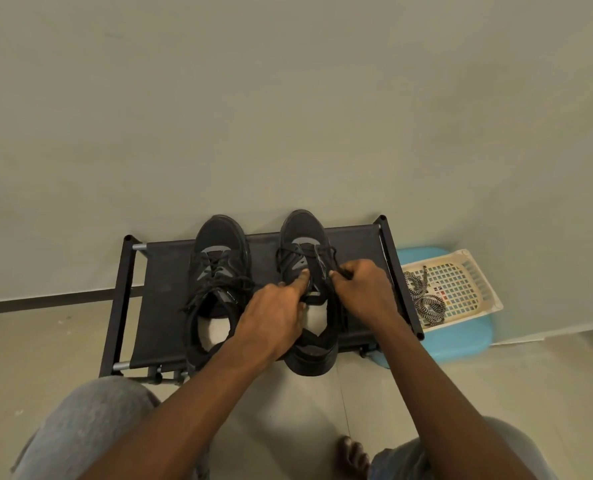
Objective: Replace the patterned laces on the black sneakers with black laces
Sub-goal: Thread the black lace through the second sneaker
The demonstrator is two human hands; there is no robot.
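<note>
Two black sneakers (219, 237) sit paired; left hand (274, 317) holds one tongue (315, 271), right hand (364, 289) pinches its black lace (336, 262).

Indoor light dim, diffuse, grey-green cast; source not identifiable. No glare. Shadows faint, soft-edged. Wall (288, 98) evenly lit. Black sneakers (219, 244) lose detail in dark areas. Wide-angle bowing: wall-floor line curves toward frame edges. Overall slightly soft; knees (87, 427) at bottom edge blurred
</note>
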